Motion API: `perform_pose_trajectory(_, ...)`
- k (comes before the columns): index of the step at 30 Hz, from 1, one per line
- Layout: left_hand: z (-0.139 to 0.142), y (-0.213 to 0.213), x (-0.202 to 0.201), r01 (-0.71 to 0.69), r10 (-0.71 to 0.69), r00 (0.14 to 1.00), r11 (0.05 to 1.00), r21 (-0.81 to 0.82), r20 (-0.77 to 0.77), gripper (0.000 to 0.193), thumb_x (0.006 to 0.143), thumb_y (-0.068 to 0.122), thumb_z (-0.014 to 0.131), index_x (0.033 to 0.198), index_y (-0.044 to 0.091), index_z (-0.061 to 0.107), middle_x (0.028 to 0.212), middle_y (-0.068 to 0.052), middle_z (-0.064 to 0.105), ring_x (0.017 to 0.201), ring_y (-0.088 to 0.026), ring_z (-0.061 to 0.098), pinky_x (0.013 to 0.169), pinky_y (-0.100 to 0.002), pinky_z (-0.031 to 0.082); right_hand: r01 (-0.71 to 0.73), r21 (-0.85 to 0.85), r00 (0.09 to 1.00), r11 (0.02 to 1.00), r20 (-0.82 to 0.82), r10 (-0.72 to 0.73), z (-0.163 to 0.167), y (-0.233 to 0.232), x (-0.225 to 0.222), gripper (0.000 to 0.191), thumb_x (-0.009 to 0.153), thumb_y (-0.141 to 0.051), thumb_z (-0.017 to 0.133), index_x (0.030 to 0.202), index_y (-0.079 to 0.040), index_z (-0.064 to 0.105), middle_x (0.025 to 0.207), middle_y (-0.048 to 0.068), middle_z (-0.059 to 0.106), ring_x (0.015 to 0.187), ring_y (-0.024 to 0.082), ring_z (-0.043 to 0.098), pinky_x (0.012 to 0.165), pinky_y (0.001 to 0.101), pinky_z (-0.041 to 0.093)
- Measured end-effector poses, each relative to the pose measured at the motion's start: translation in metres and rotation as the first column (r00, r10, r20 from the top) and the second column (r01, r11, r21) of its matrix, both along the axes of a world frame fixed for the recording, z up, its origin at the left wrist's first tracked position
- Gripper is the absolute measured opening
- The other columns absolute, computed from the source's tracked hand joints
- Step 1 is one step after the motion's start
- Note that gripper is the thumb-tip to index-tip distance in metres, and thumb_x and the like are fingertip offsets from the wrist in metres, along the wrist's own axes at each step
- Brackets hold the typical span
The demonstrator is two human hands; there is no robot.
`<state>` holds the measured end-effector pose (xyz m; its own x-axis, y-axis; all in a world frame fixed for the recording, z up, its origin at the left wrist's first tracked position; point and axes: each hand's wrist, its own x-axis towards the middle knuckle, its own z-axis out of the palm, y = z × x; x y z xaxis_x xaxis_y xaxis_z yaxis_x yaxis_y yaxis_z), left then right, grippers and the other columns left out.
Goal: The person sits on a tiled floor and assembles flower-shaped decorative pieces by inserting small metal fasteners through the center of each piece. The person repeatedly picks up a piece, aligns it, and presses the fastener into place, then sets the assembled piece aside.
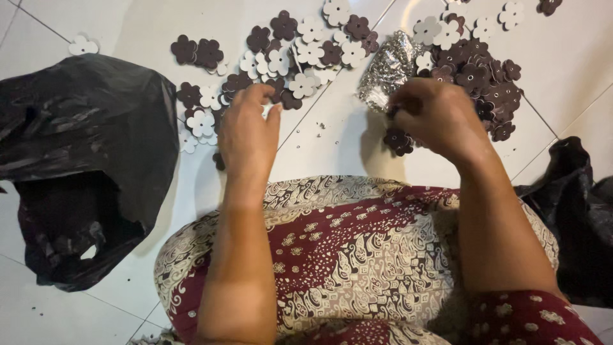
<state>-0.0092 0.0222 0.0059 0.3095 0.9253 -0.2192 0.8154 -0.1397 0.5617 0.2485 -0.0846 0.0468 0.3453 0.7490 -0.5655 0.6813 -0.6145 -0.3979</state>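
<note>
Setting: White floor tiles [115, 25] are seen from above, with a lap in patterned maroon-and-cream cloth [357, 255] at the lower edge.
Unsorted pile: Dark brown and white flower-shaped cutouts [300, 45] are spread mixed and loose across the upper middle of the floor.
Gathered pile: A denser heap of mostly dark flowers [485, 76] is seen at upper right, apparently the handled share; this is judged, not shown.
Hardware: A clear bag of small silver metal pieces [386, 64] is laid between the two heaps, and a few loose pieces are scattered on the tile beside it.
Left hand [249, 128]: Fingers are pinched at the edge of the mixed pile; whether anything is held cannot be told.
Right hand [440, 118]: It is closed around a dark flower piece [399, 140], held just above the floor near the bag.
Bags: A black plastic bag [83, 160] is lying open at left, a second dark bag [575, 191] at right.
Progress: Much of the mixed pile is judged to be left.
</note>
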Motion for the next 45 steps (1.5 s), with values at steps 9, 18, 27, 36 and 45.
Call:
perform_pose_trajectory(9,-0.013,-0.011,0.020,0.149,-0.169,0.983,0.965,0.216,0.076,0.032,0.090,0.013,0.077,0.121,0.009,0.069,0.120,-0.011,0.066,0.112,-0.034,0.064,0.095,-0.044,0.051,-0.287,0.588,0.957,0.756,0.217,0.195,-0.061,0.000,-0.060,0.007,0.092,-0.013,0.081,0.098,-0.010,0.078,0.095,0.009,0.074,0.086,0.026,0.069,0.074,0.0401,0.058)
perform_pose_trajectory(18,-0.017,-0.012,0.023,0.079,-0.092,0.994,0.980,0.182,0.062,0.044,0.081,0.017,0.083,0.119,0.006,0.063,0.121,-0.014,0.061,0.113,-0.036,0.061,0.094,-0.045,0.050,-0.185,0.625,0.982,0.759,0.100,0.157,-0.064,-0.005,-0.089,0.011,0.086,-0.014,0.081,0.094,-0.007,0.076,0.089,0.012,0.071,0.081,0.032,0.069,0.070,0.0417,0.057)
perform_pose_trajectory(27,-0.019,-0.011,0.025,0.088,-0.080,0.995,0.987,0.131,-0.068,0.045,0.083,0.021,0.082,0.122,0.010,0.062,0.122,-0.011,0.060,0.116,-0.036,0.060,0.095,-0.045,0.050,-0.248,0.663,0.969,0.706,0.158,0.192,-0.071,-0.006,-0.089,0.011,0.085,-0.013,0.081,0.093,-0.009,0.075,0.086,0.009,0.068,0.084,0.032,0.068,0.070,0.0432,0.056)
perform_pose_trajectory(36,-0.017,-0.013,0.035,0.176,-0.212,0.973,0.937,0.302,0.089,0.049,0.081,0.017,0.082,0.126,0.012,0.062,0.129,-0.011,0.060,0.117,-0.037,0.058,0.091,-0.043,0.051,-0.247,0.682,0.967,0.688,0.127,0.221,-0.069,-0.008,-0.091,0.014,0.087,-0.011,0.080,0.101,-0.010,0.076,0.092,0.010,0.068,0.085,0.032,0.067,0.070,0.0436,0.055)
perform_pose_trajectory(45,-0.016,-0.013,0.028,0.225,-0.228,0.974,0.969,0.107,0.018,0.038,0.089,0.019,0.077,0.125,0.008,0.068,0.120,-0.011,0.067,0.109,-0.034,0.064,0.091,-0.045,0.052,-0.275,0.661,0.960,0.699,0.150,0.236,-0.071,-0.009,-0.088,0.012,0.086,-0.011,0.079,0.097,-0.009,0.074,0.094,0.009,0.069,0.088,0.032,0.068,0.073,0.0437,0.056)
